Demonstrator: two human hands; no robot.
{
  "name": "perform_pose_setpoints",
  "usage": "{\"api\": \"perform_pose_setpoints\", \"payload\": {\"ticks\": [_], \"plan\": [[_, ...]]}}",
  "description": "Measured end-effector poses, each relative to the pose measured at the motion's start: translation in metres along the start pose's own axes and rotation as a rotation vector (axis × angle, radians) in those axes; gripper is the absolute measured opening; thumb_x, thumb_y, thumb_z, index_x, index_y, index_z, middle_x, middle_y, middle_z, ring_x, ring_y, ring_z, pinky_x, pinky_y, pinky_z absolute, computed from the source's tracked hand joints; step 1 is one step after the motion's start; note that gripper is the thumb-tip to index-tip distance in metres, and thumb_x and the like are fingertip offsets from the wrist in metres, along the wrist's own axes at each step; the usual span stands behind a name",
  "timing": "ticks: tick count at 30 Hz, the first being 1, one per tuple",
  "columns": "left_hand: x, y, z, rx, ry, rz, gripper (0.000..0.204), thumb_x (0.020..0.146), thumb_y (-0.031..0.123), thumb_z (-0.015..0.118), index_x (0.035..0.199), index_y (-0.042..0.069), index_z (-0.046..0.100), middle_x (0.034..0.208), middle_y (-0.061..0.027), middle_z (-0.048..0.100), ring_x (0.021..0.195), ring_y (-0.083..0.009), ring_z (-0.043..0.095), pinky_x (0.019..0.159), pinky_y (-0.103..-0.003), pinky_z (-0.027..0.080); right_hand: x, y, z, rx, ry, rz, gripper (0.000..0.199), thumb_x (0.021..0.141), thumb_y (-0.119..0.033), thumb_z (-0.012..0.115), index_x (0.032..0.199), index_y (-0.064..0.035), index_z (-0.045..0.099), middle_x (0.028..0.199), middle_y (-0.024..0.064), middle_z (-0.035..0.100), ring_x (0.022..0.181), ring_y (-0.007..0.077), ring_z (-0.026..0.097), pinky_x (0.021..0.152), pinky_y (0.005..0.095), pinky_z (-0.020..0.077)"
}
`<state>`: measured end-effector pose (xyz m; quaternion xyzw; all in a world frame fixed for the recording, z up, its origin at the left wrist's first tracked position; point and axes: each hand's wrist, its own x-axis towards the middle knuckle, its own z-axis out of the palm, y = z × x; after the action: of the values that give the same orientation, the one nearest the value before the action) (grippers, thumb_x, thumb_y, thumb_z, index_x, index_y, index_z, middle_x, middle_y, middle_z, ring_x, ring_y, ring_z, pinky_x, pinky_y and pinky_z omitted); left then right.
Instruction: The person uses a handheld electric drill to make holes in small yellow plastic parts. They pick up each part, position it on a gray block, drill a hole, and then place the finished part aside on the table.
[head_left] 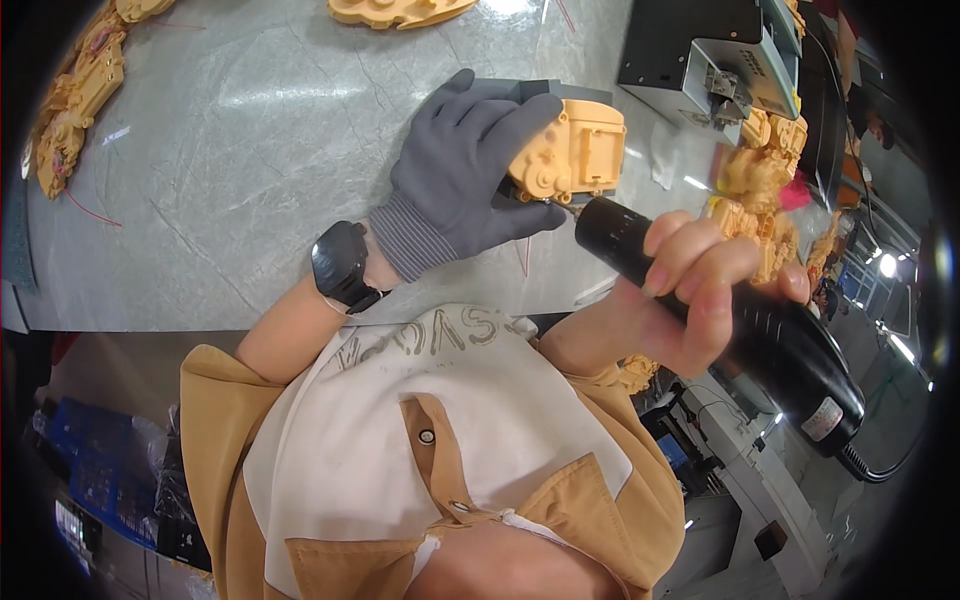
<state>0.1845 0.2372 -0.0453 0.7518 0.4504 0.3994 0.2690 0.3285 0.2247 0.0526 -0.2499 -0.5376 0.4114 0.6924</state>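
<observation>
My left hand [470, 165], in a grey glove with a black watch on the wrist, holds a yellow-orange plastic housing [572, 150] down on the grey bench top [250, 150]. My bare right hand [705, 285] grips a black corded electric screwdriver [760, 330]. Its tip meets the lower edge of the housing, just beside my gloved fingers.
A pile of the same yellow-orange parts [765, 190] lies to the right, more of them along the far left edge [75, 95] and at the top [395, 12]. A grey and black machine box [700, 60] stands at the upper right. Thin red wires lie on the bench.
</observation>
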Motion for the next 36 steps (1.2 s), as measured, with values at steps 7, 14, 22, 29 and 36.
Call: {"api": "perform_pose_setpoints", "payload": {"ticks": [7,14,22,29,36], "plan": [[-0.0008,-0.0013,-0.0004,0.009,-0.001,-0.016,0.080,0.060,0.038,0.077,0.128,0.011,0.043,0.115,-0.0090,0.053,0.109,-0.0277,0.049,0.102,-0.049,0.032,-0.0020,0.0042,-0.0027,0.004,0.010,0.003,0.055,0.076,0.004,0.048,0.125,-0.0107,0.028,0.065,0.0084,0.049,0.048,0.0208,0.048,0.050,0.0372,0.0435],[-0.0014,-0.0019,-0.0003,0.007,-0.008,-0.003,0.081,0.060,0.038,0.077,0.128,0.012,0.042,0.120,-0.0081,0.051,0.110,-0.0276,0.049,0.102,-0.049,0.033,0.0005,0.0048,0.0004,-0.021,-0.012,0.022,0.054,0.075,0.005,0.049,0.124,-0.0092,0.028,0.064,0.0095,0.049,0.047,0.0212,0.048,0.050,0.0374,0.0440],[-0.0018,-0.0040,-0.0018,-0.012,-0.012,0.024,0.076,0.064,0.037,0.074,0.128,0.010,0.043,0.119,-0.0086,0.052,0.110,-0.0290,0.049,0.100,-0.049,0.033,0.0016,0.0059,-0.0018,-0.021,-0.027,0.007,0.055,0.075,0.006,0.049,0.124,-0.0085,0.028,0.063,0.0100,0.050,0.047,0.0214,0.049,0.051,0.0375,0.0438],[-0.0016,-0.0060,-0.0006,-0.025,0.013,0.078,0.072,0.067,0.036,0.073,0.127,0.010,0.043,0.108,-0.0085,0.055,0.104,-0.0291,0.052,0.099,-0.051,0.034,0.0024,0.0058,-0.0026,-0.011,-0.030,0.009,0.055,0.075,0.005,0.048,0.125,-0.0085,0.028,0.064,0.0096,0.049,0.047,0.0211,0.048,0.051,0.0376,0.0434],[-0.0018,-0.0073,0.0040,-0.008,0.021,0.104,0.073,0.066,0.036,0.073,0.128,0.010,0.043,0.106,-0.0080,0.055,0.103,-0.0290,0.052,0.098,-0.050,0.035,0.0020,0.0022,-0.0069,-0.030,0.009,0.003,0.055,0.076,0.004,0.045,0.126,-0.0087,0.027,0.063,0.0101,0.047,0.047,0.0214,0.047,0.051,0.0386,0.0439]]}}
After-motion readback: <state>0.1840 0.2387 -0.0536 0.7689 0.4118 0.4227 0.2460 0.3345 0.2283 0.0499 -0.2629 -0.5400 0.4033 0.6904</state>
